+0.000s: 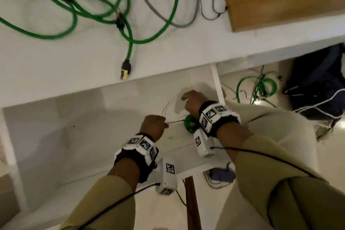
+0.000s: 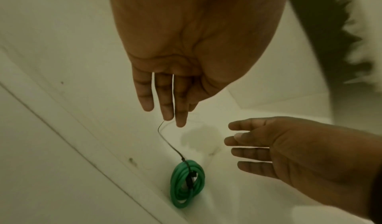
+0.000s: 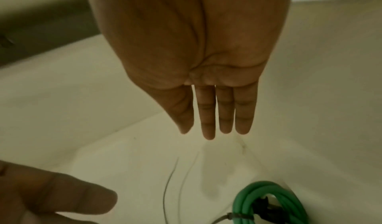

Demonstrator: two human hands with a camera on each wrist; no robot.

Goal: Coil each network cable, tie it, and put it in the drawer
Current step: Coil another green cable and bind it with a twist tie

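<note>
- The coiled green cable [image 2: 187, 183] lies on the floor of the open white drawer [image 1: 56, 136], near its right wall. A thin tie [image 3: 237, 216] cinches the turns together, and its long free tail [image 2: 165, 139] rises from the coil.
- The left hand [image 2: 165, 93] hangs above the coil. In the left wrist view its fingers are straight, and the tip of the tail ends right at them; whether they touch it cannot be told. The head view shows the tail running into this hand, but the frame is blurred, so a pinch cannot be confirmed.
- The right hand [image 2: 289, 147] is just beside the coil with fingers extended and spread, holding nothing.
- Handling judgement: the coil is likely light and springy. The jacket looks smooth, so loose turns could slide apart if the tie is slack.
- Recommended hold: grasp the bundle across all turns, close to the tie, where the turns are locked together. Avoid lifting by the tail, which looks thin and pliable.
- More green cable [image 1: 130, 30] and grey cable [image 1: 186, 22] lie uncoiled on the white surface [image 1: 74, 58] above the drawer; these remain to be processed.
- A further green tangle [image 1: 261, 87] sits on the floor to the right, outside the drawer.
</note>
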